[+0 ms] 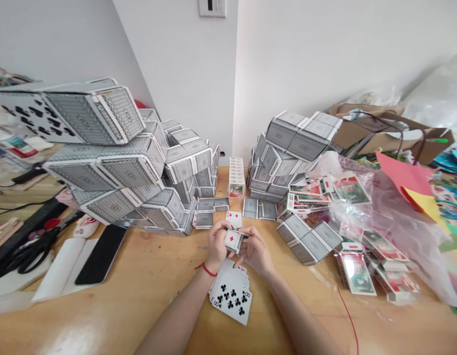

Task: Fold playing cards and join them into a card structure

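Observation:
My left hand (217,249), with a red string at the wrist, grips the left side of a playing card (233,239) that shows a red diamond and looks folded at its edges. Fingers of my right hand (257,250) close on its right side. Whether it is one card or several joined is too small to tell. Under and in front of my hands, loose playing cards (230,303) lie fanned with an eight of clubs on top. Just beyond my hands lies another card (233,217) with red pips. Farther back are flat grey-backed folded cards (205,220).
Stacked blocks of folded cards rise at the left (128,162) and right (287,148). A white-edged stack of card boxes (236,180) stands between them. Card packs (357,273) and plastic wrap lie right; a black phone (102,254) and scissors (39,251) lie left.

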Motion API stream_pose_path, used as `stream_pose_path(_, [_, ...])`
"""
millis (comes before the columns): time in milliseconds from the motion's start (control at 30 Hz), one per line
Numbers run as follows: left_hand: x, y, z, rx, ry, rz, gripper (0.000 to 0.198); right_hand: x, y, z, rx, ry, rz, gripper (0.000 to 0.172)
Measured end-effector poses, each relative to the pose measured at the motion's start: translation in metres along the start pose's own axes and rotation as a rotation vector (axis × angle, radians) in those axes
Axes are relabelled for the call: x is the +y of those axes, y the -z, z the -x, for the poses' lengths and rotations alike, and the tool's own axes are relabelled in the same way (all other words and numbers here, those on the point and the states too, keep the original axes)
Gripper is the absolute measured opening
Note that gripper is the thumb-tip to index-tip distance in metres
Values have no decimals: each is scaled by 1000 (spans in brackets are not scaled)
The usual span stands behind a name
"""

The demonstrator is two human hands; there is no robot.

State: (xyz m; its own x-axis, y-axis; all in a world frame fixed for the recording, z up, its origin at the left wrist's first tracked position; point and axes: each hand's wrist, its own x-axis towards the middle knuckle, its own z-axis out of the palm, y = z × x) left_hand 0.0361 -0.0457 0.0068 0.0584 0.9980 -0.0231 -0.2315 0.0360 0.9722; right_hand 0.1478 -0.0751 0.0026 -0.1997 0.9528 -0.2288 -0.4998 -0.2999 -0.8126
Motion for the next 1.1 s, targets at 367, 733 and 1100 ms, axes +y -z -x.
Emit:
stream_pose_path(367, [-6,3,-1,-104,83,-26,18,9,10,-3,-168,-140,98,39])
stream_pose_path(733, [3,1,-7,-252,-73,-323,20,5,4,-2,8,-30,258,45])
stream_pose_path(1100, [0,0,-1,-90,-164,-474,23,7,2,2,6,68,389,39])
